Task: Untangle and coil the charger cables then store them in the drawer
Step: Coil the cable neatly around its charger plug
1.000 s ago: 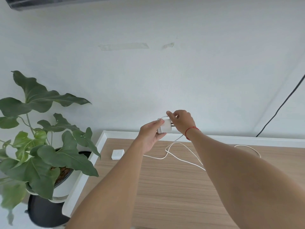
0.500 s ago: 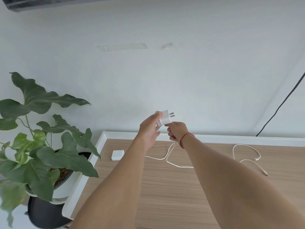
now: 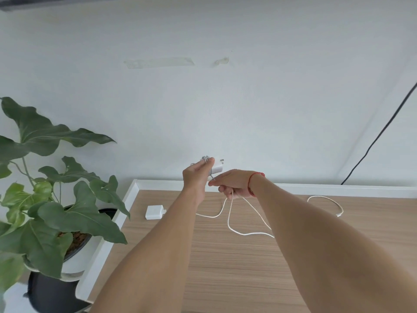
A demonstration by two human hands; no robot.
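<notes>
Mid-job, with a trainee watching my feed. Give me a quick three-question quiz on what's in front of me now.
1. True or false: the left hand grips the white charger up above the desk.
2. What does the right hand pinch? A) the white cable B) a pen C) a phone
3. Fill in: the spare charger lies on the desk to the ___ of the left forearm.
Key: 1 true; 2 A; 3 left.

Matt wood-grain desk top (image 3: 225, 267), smooth white plastic charger (image 3: 217, 167), thin white rubbery cable (image 3: 230, 219), glossy green plant leaves (image 3: 74, 213)
</notes>
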